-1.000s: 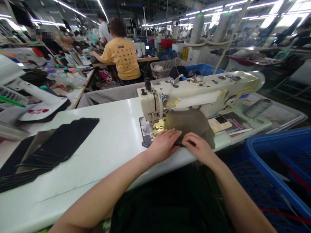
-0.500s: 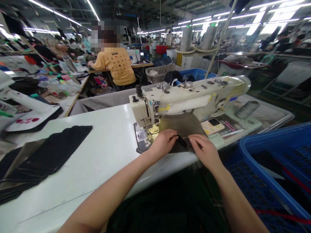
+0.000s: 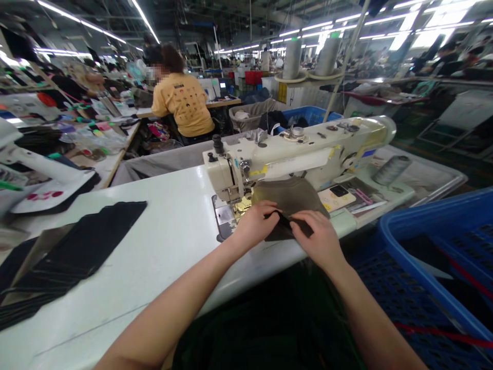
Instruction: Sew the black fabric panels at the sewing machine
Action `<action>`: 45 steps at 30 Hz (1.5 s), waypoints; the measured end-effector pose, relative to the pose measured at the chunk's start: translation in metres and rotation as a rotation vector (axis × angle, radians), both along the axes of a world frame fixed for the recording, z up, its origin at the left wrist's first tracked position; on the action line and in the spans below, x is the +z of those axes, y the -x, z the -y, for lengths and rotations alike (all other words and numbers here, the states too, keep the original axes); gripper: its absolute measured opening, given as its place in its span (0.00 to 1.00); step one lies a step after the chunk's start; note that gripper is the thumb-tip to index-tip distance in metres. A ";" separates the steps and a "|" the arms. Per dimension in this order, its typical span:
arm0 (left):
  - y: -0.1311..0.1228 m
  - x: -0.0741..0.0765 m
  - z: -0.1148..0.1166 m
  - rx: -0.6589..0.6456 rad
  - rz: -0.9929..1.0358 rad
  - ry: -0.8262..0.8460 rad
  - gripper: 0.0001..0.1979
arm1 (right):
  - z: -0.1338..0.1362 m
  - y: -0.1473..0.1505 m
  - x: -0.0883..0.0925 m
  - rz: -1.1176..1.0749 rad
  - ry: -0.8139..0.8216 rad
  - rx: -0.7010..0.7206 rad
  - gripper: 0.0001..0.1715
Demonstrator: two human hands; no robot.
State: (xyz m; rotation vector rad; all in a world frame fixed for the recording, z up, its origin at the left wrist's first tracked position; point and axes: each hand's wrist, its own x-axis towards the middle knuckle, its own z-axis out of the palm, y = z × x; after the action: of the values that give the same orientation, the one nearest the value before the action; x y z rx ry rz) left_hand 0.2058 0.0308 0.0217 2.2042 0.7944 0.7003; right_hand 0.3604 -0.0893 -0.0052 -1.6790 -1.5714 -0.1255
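Note:
An olive-brown fabric piece (image 3: 287, 198) lies under the arm of a cream sewing machine (image 3: 296, 151) on the white table (image 3: 169, 241). My left hand (image 3: 257, 224) rests on the fabric's near left edge, fingers curled and pinching a small dark strip (image 3: 285, 222). My right hand (image 3: 320, 240) presses on the fabric's near right edge, with its fingertips holding the same dark strip. Both hands sit just in front of the needle plate (image 3: 231, 213).
A stack of black fabric pieces (image 3: 73, 252) lies at the table's left. A blue plastic crate (image 3: 435, 257) stands at my right. A phone and small tools (image 3: 339, 194) lie by the machine base. A person in a yellow shirt (image 3: 185, 103) sits at a far table.
My hands have gone from lying flat on the fabric to pinching and lifting a small dark strip between them. The view shifted slightly.

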 end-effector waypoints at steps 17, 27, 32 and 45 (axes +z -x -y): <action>-0.013 0.011 0.022 -0.260 0.450 -0.396 0.11 | -0.006 0.009 0.015 -0.010 -0.274 -0.231 0.09; 0.065 0.046 0.060 -0.324 0.366 -0.572 0.21 | 0.025 0.000 0.034 -0.093 -0.218 -0.009 0.16; 0.151 0.018 0.071 0.010 0.160 -0.299 0.23 | 0.029 0.015 0.025 -0.059 0.070 0.294 0.26; 0.260 0.014 0.067 -0.015 -0.113 -0.541 0.20 | -0.010 0.066 0.030 -0.051 -0.061 0.665 0.31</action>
State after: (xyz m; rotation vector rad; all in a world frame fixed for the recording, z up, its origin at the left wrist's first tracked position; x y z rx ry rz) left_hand -0.0544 -0.0358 0.0359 2.7510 0.6992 0.8652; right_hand 0.2945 -0.0792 0.0251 -1.0316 -1.9756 0.2085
